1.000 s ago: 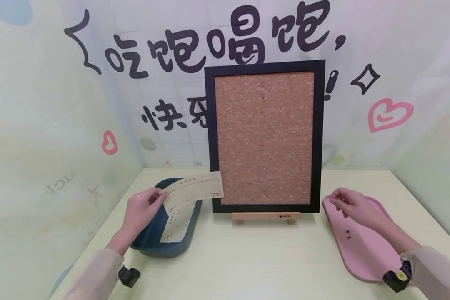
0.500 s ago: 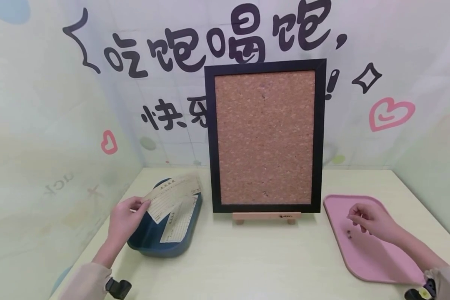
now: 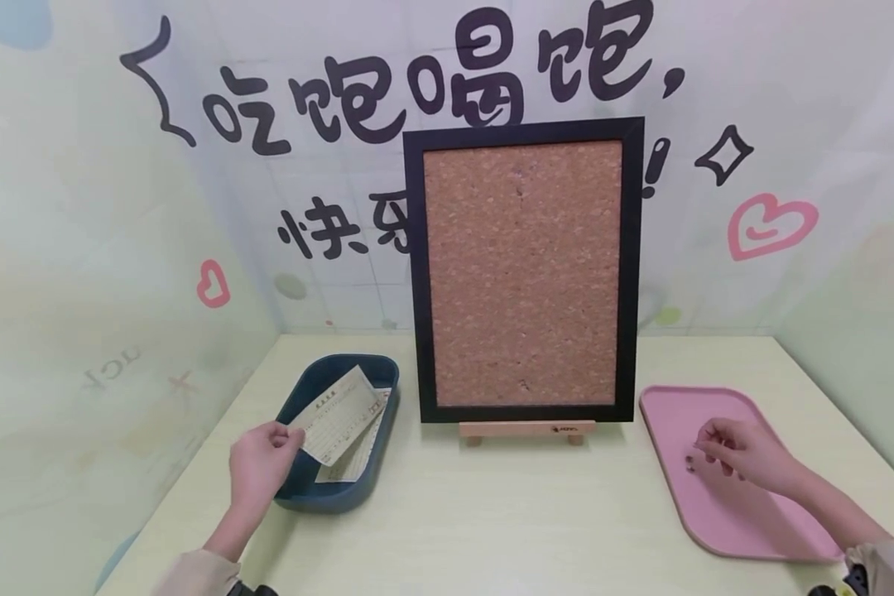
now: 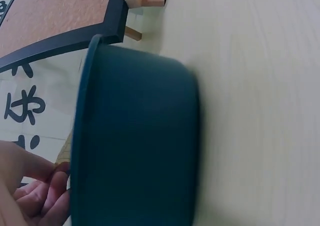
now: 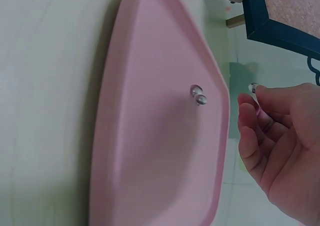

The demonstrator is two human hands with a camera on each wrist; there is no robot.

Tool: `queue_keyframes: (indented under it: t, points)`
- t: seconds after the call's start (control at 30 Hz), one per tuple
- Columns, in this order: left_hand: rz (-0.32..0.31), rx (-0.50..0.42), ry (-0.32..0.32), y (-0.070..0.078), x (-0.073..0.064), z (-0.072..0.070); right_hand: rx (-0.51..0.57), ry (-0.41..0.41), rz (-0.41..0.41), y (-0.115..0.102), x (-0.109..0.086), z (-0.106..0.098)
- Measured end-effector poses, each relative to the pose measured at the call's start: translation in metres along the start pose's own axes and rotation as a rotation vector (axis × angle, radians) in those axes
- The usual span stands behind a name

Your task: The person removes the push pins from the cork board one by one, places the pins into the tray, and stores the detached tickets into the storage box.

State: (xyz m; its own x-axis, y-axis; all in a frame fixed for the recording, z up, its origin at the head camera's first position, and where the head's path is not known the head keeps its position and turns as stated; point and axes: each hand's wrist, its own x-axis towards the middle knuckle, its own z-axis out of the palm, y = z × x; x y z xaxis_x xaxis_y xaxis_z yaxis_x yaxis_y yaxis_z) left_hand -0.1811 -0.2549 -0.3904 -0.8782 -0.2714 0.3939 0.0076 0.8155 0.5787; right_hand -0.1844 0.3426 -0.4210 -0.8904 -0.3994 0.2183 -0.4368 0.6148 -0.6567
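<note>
My left hand [image 3: 264,463] pinches the near-left corner of a printed paper slip [image 3: 338,415] between thumb and fingers. The slip slants over the dark blue bin [image 3: 335,497], above another slip [image 3: 350,463] inside it. In the left wrist view the bin's wall hides most of the held paper. Above the pink tray [image 3: 737,521], my right hand [image 3: 748,455] pinches a small clear push pin [image 5: 253,87] at its fingertips. Below it on the tray lie further clear push pins [image 5: 196,92], close together.
A black-framed cork board [image 3: 525,273] leans upright on a small wooden easel [image 3: 527,429] at the back middle of the pale table [image 3: 514,513]. Behind it hangs a printed sheet [image 3: 343,306] with large black lettering; side panels flank the table.
My left hand has gone left and down, bringing the slip from beside the board's lower left corner down over the bin. My right hand has shifted right and nearer above the tray.
</note>
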Motion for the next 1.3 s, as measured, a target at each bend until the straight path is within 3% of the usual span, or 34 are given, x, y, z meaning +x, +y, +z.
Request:
queue_keyframes:
  t: [0.3,0.5,0.77,0.9,1.3]
  points:
    - [-0.002,-0.012,-0.114,0.003,-0.008,0.018,0.052,-0.135,0.036,0.007,-0.009,0.008]
    - [-0.041,-0.009,-0.255,0.003,-0.006,0.021,0.063,-0.167,0.076,0.009,-0.011,0.011]
    - [-0.061,0.011,-0.388,0.002,0.002,0.023,0.101,-0.204,0.079,0.012,-0.012,0.013]
    - [-0.095,0.018,-0.432,-0.001,0.005,0.025,0.139,-0.232,0.059,0.013,-0.014,0.014]
    - [-0.091,0.114,-0.505,-0.001,0.008,0.023,0.153,-0.236,0.171,0.013,-0.013,0.020]
